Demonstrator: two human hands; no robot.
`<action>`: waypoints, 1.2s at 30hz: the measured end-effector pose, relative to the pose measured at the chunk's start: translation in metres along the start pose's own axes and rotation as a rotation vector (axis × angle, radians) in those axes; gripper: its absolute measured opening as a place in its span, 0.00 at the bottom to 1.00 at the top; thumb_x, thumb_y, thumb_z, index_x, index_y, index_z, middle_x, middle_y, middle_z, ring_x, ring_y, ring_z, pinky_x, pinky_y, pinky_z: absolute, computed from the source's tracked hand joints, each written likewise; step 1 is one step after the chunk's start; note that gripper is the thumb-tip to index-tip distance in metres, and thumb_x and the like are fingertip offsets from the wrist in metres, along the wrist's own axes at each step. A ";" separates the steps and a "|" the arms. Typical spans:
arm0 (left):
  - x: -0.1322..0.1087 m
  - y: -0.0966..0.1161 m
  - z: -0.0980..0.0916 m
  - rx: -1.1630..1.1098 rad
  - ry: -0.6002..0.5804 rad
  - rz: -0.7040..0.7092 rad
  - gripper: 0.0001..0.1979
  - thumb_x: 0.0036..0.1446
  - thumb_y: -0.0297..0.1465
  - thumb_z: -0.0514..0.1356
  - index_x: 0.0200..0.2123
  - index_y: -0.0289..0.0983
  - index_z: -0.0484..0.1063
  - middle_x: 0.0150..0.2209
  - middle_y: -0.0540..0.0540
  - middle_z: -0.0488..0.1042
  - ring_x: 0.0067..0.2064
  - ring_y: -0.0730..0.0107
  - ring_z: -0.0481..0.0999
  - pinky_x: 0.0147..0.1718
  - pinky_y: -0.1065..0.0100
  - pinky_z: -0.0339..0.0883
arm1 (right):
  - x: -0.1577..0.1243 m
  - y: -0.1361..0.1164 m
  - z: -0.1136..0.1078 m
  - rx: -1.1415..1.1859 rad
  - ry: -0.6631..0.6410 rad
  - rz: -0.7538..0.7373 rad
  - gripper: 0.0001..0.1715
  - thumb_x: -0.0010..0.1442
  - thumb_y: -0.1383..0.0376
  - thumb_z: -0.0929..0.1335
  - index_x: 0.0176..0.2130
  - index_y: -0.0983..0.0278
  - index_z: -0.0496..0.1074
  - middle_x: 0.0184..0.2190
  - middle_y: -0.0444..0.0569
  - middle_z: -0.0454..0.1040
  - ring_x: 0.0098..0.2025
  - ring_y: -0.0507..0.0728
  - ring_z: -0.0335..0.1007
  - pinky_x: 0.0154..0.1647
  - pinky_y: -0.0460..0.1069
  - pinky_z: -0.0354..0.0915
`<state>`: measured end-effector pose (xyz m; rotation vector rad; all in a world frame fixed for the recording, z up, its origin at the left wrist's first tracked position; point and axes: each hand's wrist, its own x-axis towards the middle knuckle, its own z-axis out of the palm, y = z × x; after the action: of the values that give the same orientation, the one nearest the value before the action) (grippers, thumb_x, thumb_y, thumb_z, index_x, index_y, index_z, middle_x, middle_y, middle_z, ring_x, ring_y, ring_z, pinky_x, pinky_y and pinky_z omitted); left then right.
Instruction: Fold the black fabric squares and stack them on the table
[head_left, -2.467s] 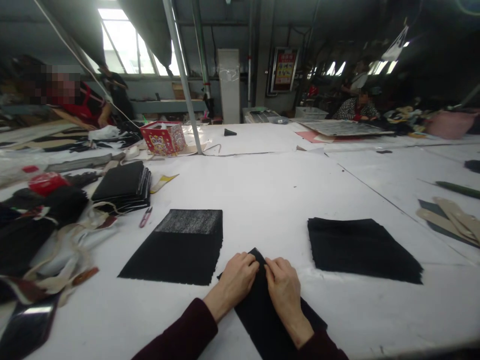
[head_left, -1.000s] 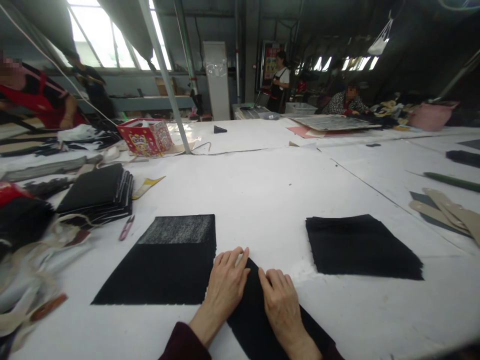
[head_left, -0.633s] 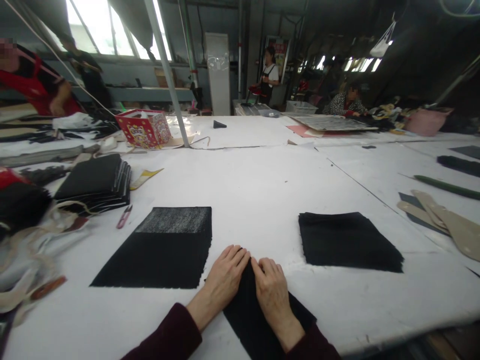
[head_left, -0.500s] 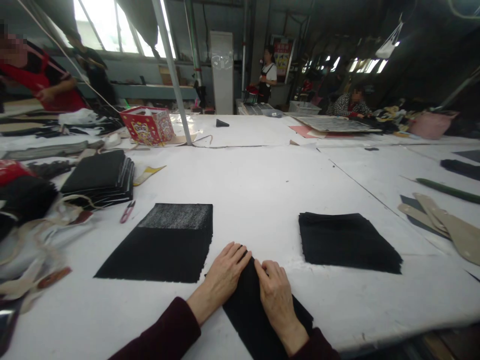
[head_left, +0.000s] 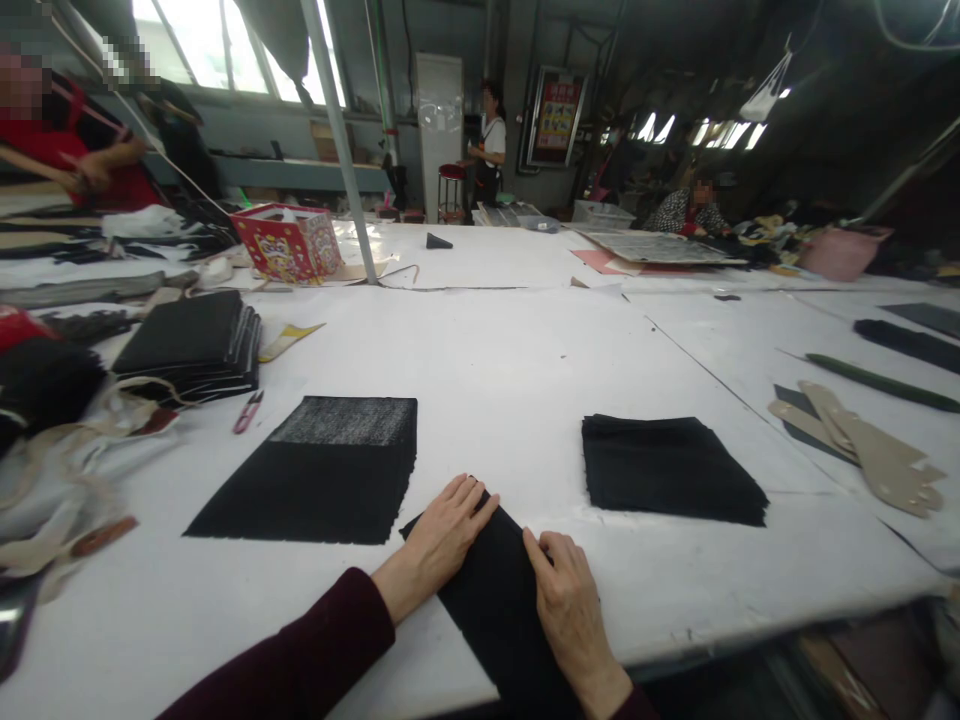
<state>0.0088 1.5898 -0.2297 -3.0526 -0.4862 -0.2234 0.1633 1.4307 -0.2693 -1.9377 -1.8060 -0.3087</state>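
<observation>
A black cloth piece [head_left: 499,590] lies at the near edge of the white table, partly under both hands. My left hand [head_left: 442,535] rests flat on its upper left part, fingers stretched forward. On its right edge, my right hand [head_left: 566,600] pinches the cloth between thumb and curled fingers. To the left is a black cloth stack [head_left: 315,495] with a grey speckled band along its far side. Another black stack [head_left: 671,470] sits to the right.
Pink snips [head_left: 248,412] lie near a thick dark stack [head_left: 184,340] at the left. A red patterned box [head_left: 285,243] stands by a pole [head_left: 341,140]. Beige templates [head_left: 862,440] are at the right. Several people are farther off.
My right hand has moved slightly right and down along the cloth edge, apart from my left hand. The view has shifted, and the far person in white appears farther left.
</observation>
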 end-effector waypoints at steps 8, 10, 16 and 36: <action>0.002 0.008 -0.002 0.058 -0.027 0.075 0.27 0.60 0.22 0.48 0.64 0.33 0.56 0.54 0.39 0.68 0.57 0.58 0.65 0.62 0.58 0.53 | -0.016 0.009 -0.011 -0.019 -0.018 0.013 0.21 0.66 0.76 0.58 0.57 0.70 0.66 0.39 0.54 0.65 0.41 0.60 0.61 0.40 0.55 0.63; 0.002 0.011 -0.004 0.059 -0.030 0.084 0.29 0.59 0.21 0.50 0.64 0.36 0.55 0.54 0.40 0.67 0.57 0.57 0.65 0.62 0.57 0.53 | -0.021 0.011 -0.014 -0.023 -0.028 0.024 0.22 0.66 0.77 0.58 0.57 0.69 0.66 0.39 0.54 0.65 0.41 0.60 0.61 0.41 0.55 0.63; 0.007 0.017 -0.009 0.011 -0.049 0.136 0.26 0.59 0.19 0.49 0.61 0.33 0.59 0.54 0.40 0.67 0.56 0.61 0.66 0.61 0.62 0.56 | -0.030 0.016 -0.023 -0.005 -0.027 0.024 0.22 0.66 0.77 0.58 0.57 0.70 0.66 0.38 0.53 0.64 0.40 0.60 0.60 0.41 0.55 0.62; 0.021 0.051 -0.013 0.046 -0.179 0.192 0.34 0.60 0.19 0.50 0.68 0.42 0.48 0.49 0.43 0.69 0.50 0.60 0.69 0.48 0.61 0.68 | -0.050 0.030 -0.048 0.005 -0.096 0.052 0.20 0.66 0.76 0.59 0.55 0.70 0.67 0.37 0.52 0.65 0.39 0.60 0.59 0.41 0.55 0.61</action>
<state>0.0428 1.5471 -0.2150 -3.0617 -0.1992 0.0684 0.1951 1.3632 -0.2568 -2.0243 -1.8107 -0.1965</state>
